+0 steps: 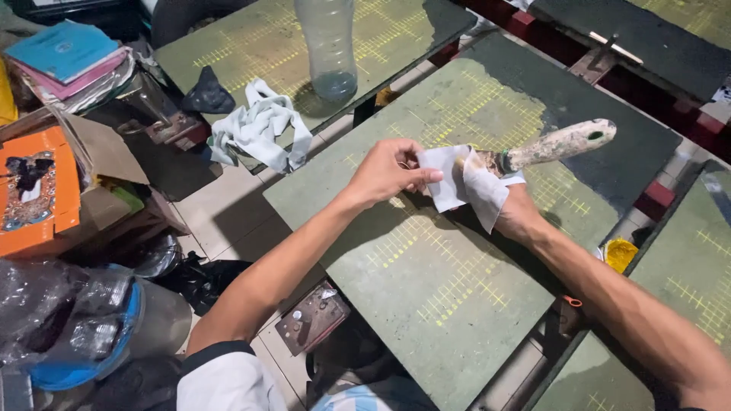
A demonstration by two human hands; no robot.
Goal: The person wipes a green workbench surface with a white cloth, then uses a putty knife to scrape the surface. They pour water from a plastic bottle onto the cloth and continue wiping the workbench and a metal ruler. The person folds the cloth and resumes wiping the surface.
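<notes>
1. The table (426, 304) is a dark green printing board with yellow grid marks, running from the near middle of the view to the far right. A 2nd board like it stands beyond its far left edge, and more lie off to the right.
2. On that farther board stand a clear plastic bottle (329, 46), nearly empty, and a crumpled pale rag (259, 125) that hangs over its near edge, with a small dark cloth (207, 93) just beside it.
3. The person's left hand (384, 173) hovers over the middle of the table, fingers closed in a pinch on a small white cloth (461, 183), thumb laid on top.
4. The right hand (521, 217) sits just right of the cloth, mostly hidden under it. It appears closed on the scraper (560, 143), though I cannot tell how the fingers lie.
5. The scraper's paint-crusted handle points up and toward the table's far right corner. Its working end is wrapped inside the cloth, so the long axis runs from the left hand's pinch out to the right.
6. The 2 hands are nearly touching, and the cloth bridges them. The left hand is the nearer to the covered blade end, the right hand to the handle.
</notes>
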